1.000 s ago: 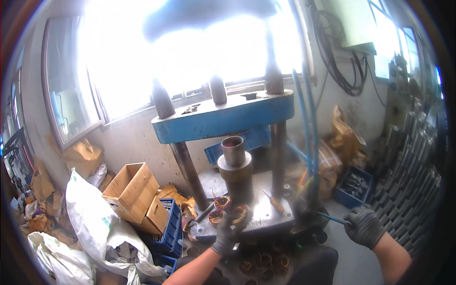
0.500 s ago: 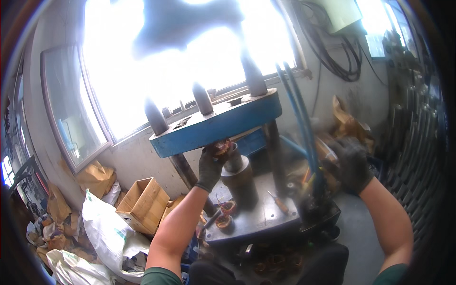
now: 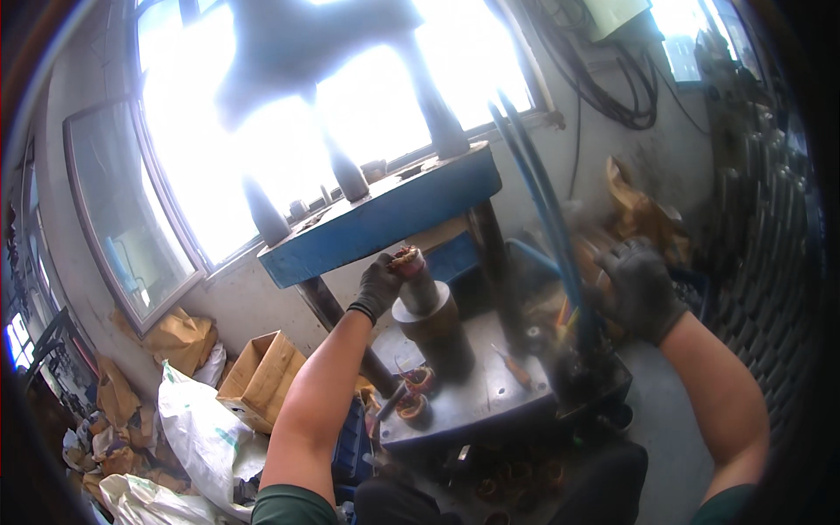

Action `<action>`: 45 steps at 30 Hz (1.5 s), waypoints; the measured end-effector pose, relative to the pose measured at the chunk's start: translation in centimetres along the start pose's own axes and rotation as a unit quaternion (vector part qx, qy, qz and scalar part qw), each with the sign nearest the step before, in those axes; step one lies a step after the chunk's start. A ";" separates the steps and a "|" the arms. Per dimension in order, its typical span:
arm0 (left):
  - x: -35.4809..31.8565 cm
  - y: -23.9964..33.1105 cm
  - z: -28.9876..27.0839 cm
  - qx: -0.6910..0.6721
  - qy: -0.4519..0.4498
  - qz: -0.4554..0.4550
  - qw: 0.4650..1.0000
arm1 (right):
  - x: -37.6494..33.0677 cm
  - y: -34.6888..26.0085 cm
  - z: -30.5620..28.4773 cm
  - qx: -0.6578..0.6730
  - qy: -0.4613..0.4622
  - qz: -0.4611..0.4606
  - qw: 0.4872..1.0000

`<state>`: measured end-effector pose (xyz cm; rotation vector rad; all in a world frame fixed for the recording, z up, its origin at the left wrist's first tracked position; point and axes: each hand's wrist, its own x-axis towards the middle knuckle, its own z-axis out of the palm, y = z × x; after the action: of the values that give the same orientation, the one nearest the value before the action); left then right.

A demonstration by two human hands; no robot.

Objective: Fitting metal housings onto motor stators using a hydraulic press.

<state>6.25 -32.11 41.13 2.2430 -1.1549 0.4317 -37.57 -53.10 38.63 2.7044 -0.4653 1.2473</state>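
My left hand (image 3: 379, 287), in a dark glove, grips a ring-shaped copper-wound coil core (image 3: 407, 262). The core is at the top of a narrow metal post on a thick steel cylinder (image 3: 435, 337), below the press's blue plate (image 3: 394, 210). Whether it is seated on the post I cannot tell. My gloved right hand (image 3: 646, 289) is beside the blue hoses (image 3: 549, 206), near a blurred brownish part; its grip is unclear. Two more wound cores, one (image 3: 420, 379) behind the other (image 3: 411, 409), stand on the metal bed, with a dark rod (image 3: 393, 401) next to them.
A wooden-handled screwdriver (image 3: 514, 367) lies on the bed (image 3: 477, 411). Steel columns (image 3: 496, 262) hold up the blue plate. To the left are a wooden box (image 3: 262, 381), white sacks (image 3: 197, 429) and brown paper. Stacked dark parts (image 3: 761, 262) line the right side.
My left hand and the core have come down, away from the blue plate, and the core now shows over the post top. My right hand stays by the hoses. The view has shifted slightly.
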 end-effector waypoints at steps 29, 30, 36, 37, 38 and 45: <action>-1.1 2.2 0.4 0.115 0.044 0.027 0.992 | -5.8 -0.7 -0.8 -0.028 0.025 -0.004 0.999; -0.8 1.8 0.2 0.112 0.047 0.022 0.992 | -6.3 -1.2 -1.5 -0.029 0.001 0.004 1.000; -2.4 1.3 -1.5 -0.118 -0.002 0.082 0.990 | -11.3 -3.2 -4.5 -0.003 -0.048 -0.023 0.999; -3.2 1.1 -1.5 -0.120 0.002 0.070 0.990 | -12.1 -3.6 -4.9 0.026 -0.069 -0.001 0.997; -4.7 -0.6 -1.8 -0.209 0.061 0.024 0.976 | -12.1 -4.4 -4.6 0.059 -0.098 0.013 0.993; -22.0 -10.2 -3.5 -0.377 0.127 -0.077 0.914 | -12.8 -4.2 -5.0 0.023 -0.343 0.097 0.934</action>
<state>1.87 -11.33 28.96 1.5288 -0.8081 0.1589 -47.58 -45.07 32.22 3.1391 -0.7907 0.2886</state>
